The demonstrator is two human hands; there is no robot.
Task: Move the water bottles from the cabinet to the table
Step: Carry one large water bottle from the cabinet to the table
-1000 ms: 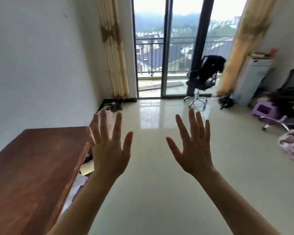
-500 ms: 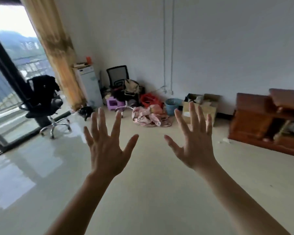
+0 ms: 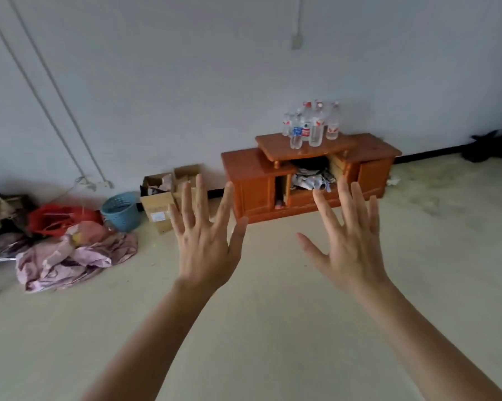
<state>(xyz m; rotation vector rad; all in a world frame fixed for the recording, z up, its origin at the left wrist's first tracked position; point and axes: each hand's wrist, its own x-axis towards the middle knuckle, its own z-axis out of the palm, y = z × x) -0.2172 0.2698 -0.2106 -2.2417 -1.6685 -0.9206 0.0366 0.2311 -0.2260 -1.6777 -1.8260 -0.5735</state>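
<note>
Right of centre against the far wall, water bottles (image 3: 310, 127) all stand on the cabinet (image 3: 251, 170), none moved yet, table out of view, left hand (image 3: 206, 250) and right hand (image 3: 351, 253) at lower centre both spread wide, holding nothing.

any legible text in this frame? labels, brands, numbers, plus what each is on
No text can be read in this frame.
Red-and-white labels on the water bottles atop the cabinet: too blurred to read.
Blue label on the front bottle: too blurred to read.
White sticker on the cardboard box by the wall: too small to read.
</note>
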